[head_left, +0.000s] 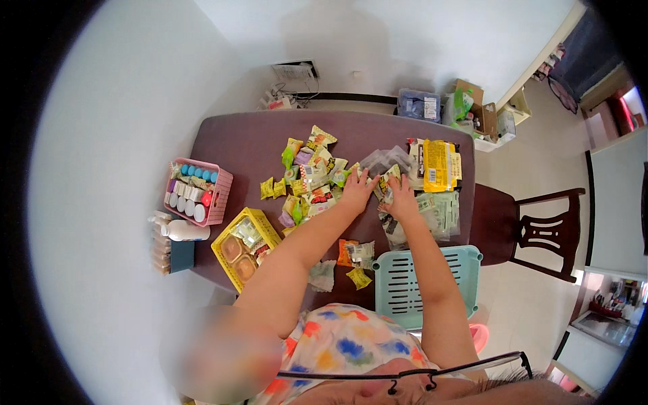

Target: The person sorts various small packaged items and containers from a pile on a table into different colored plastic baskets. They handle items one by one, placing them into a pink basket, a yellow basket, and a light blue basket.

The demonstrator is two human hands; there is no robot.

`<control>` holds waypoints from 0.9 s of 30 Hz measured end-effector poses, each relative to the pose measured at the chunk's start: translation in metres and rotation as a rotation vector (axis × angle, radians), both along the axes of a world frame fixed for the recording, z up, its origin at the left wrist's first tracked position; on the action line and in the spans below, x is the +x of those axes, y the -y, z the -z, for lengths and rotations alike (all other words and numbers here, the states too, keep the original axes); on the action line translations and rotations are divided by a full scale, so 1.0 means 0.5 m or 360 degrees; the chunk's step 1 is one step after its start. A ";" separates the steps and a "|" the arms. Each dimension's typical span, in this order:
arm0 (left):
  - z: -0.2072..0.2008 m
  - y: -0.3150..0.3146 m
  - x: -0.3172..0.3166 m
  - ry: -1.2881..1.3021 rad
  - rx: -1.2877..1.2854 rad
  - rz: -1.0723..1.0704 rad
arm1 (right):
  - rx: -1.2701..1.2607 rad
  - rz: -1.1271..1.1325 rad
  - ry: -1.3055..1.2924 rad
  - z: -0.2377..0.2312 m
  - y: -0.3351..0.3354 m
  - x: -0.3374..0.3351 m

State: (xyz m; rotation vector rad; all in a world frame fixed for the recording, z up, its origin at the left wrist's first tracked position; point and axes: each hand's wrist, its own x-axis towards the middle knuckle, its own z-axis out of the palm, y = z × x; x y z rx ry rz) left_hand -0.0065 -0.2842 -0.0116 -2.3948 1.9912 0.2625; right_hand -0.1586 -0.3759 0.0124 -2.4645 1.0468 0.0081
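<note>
Near the middle of the table my left hand (pixel 357 192) reaches forward with its fingers apart, at the right edge of a pile of small wrapped snacks (pixel 314 177). Beside it, my right hand (pixel 403 201) has its fingers around a yellow and dark snack packet (pixel 387 179); part of the packet is hidden under the hand. Clear plastic bags (pixel 385 159) lie just beyond both hands, and more flat clear packaging (pixel 439 214) rests to the right. Closer to me are an orange packet (pixel 345 252), a silvery packet (pixel 362 255) and a small yellow packet (pixel 359 278).
A yellow basket (pixel 270 228) of packaged food and a pink basket (pixel 225 192) of bottles stand left, near a white bottle (pixel 185 231). A light-blue slotted tray (pixel 391 283) sits front right. Yellow food bags (pixel 440 165) lie far right; a wooden chair (pixel 550 233) stands beyond.
</note>
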 end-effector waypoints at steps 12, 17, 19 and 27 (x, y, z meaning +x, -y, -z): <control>-0.082 -0.091 -0.057 -0.1054 -0.0601 -0.0264 | 0.0291 -0.0040 0.0643 -0.042 -0.093 -0.027; -0.160 -0.221 -0.076 -0.1320 -0.0611 -0.0283 | 0.0260 -0.0134 0.0554 -0.126 -0.191 -0.069; -0.181 -0.285 -0.069 -0.1330 -0.0550 -0.0342 | 0.0295 -0.0188 0.0485 -0.153 -0.240 -0.067; -0.208 -0.554 0.013 -0.1518 -0.0913 -0.0869 | 0.0464 -0.0538 0.0459 -0.182 -0.441 0.066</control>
